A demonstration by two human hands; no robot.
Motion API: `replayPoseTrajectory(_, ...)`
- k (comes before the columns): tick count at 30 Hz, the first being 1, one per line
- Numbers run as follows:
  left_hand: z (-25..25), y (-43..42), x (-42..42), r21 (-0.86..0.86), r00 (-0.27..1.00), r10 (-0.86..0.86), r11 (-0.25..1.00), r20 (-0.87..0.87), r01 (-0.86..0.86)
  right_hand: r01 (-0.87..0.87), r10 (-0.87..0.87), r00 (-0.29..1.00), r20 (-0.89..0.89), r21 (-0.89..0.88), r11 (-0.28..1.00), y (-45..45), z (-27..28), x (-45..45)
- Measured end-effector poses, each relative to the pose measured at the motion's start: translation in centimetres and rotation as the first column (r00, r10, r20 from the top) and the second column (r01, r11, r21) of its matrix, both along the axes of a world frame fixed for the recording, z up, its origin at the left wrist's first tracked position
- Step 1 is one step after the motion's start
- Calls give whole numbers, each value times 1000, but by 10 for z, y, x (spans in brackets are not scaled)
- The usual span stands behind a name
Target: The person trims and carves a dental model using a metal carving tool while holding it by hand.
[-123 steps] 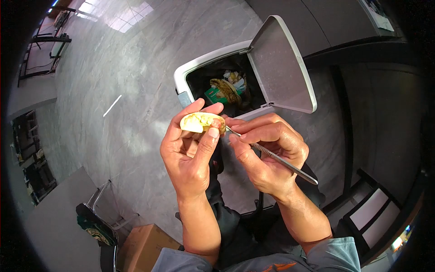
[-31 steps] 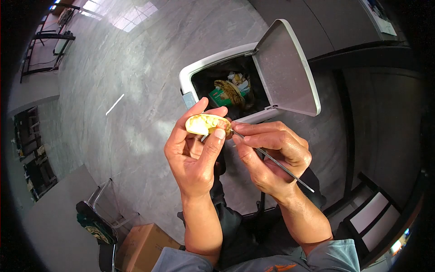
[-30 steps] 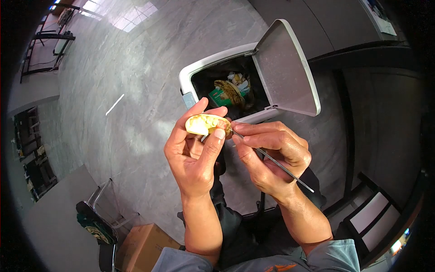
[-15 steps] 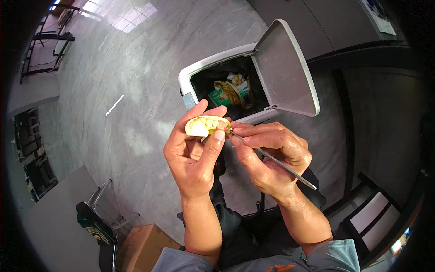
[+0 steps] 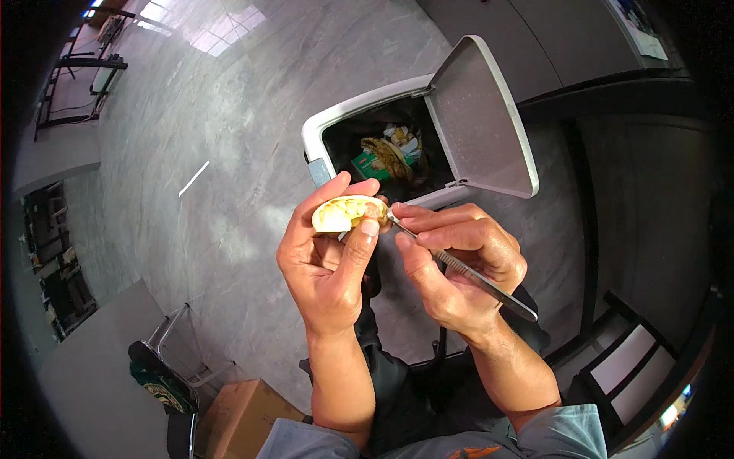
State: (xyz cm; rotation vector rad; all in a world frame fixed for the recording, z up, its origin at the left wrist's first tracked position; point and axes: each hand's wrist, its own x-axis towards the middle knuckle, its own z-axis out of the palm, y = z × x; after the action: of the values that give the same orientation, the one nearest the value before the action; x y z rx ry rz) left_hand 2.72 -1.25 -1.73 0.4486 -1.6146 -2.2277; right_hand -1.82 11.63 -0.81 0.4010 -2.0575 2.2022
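Observation:
A pale yellow dental model [image 5: 330, 219] with a row of tooth shapes is held up in my left hand [image 5: 329, 279]. My left thumb presses on its near side, while the fingers support it from behind. A brownish-pink patch shows near its right end. My right hand [image 5: 470, 264] pinches a slim metal scalpel [image 5: 493, 288] with a ridged, flat handle that slants down to the right across the palm. Its front end meets the right end of the model; the tip itself is too small to make out.
Below my hands stands a white bin [image 5: 312, 131] with its lid [image 5: 485, 118] raised, lined in black, with a green box and other waste inside. A cardboard box [image 5: 243, 421] and a metal-framed chair [image 5: 164, 375] are at lower left. Dark cabinets [image 5: 505, 38] line the right.
The scalpel has rolled in my right fingers, so its broad ridged side now faces up. Its rear end has shifted slightly right. My left hand and the model have barely moved.

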Motion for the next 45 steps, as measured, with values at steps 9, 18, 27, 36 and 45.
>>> replayPoseTrajectory(9, -2, 4, -2, 28, 997, 57, 998, 53, -59, -164, 163, 985, 53, -2, 987, 3, 5, 7)
replayPoseTrajectory(18, 0, 3, -2, 56, 996, 87, 995, 22, -88, -189, 188, 967, 173, -13, 982, 4, 7, 9)
replayPoseTrajectory(27, 2, 4, -2, 75, 997, 82, 994, 14, -83, -26, 40, 992, 122, -119, 993, 0, -4, 1)
replayPoseTrajectory(36, 2, 4, -2, 39, 998, 52, 998, 21, -53, -53, 61, 992, 112, -70, 996, -1, 0, 2)
replayPoseTrajectory(45, -1, 2, -1, 20, 999, 27, 999, 23, -27, -56, 61, 989, 135, -43, 998, 0, 1, 1)
